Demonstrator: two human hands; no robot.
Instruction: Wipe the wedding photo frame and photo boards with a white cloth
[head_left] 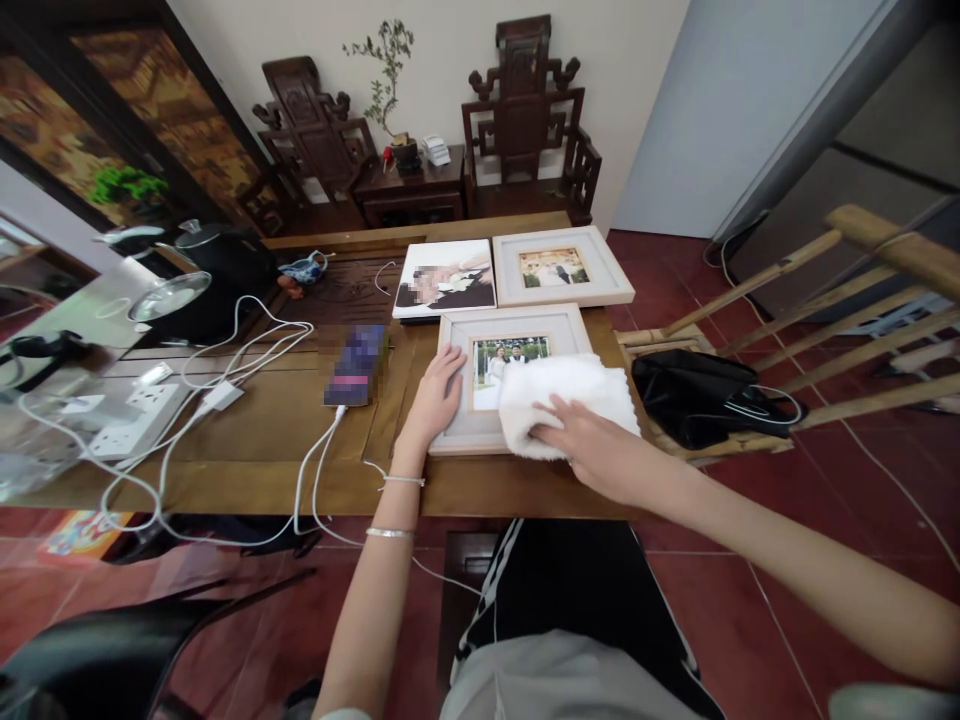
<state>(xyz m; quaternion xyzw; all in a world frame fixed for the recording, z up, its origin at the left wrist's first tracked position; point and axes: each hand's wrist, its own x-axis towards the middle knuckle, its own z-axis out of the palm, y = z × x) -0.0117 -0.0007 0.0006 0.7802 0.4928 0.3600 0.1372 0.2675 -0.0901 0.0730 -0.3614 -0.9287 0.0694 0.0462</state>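
The left hand (436,395) is lying flat and released on the frame's (510,323) left edge. The right hand (592,450) is pressing a cloth (570,385) open-palmed onto the frame's right half. A phone (356,365) is lying left of the frame.

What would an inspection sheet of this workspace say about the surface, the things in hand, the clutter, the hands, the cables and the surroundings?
Surface: wooden table, partly covered.
Things in hand: frame lying flat near the front edge; white cloth on its right part.
Clutter: phone, power strip, kettle, second frame, print.
Hands: left hand flat on the frame's left border; right hand on the cloth.
Cables: white cables cross the table; one reaches the phone.
Surroundings: carved chairs, plant, black bag, red tile floor.
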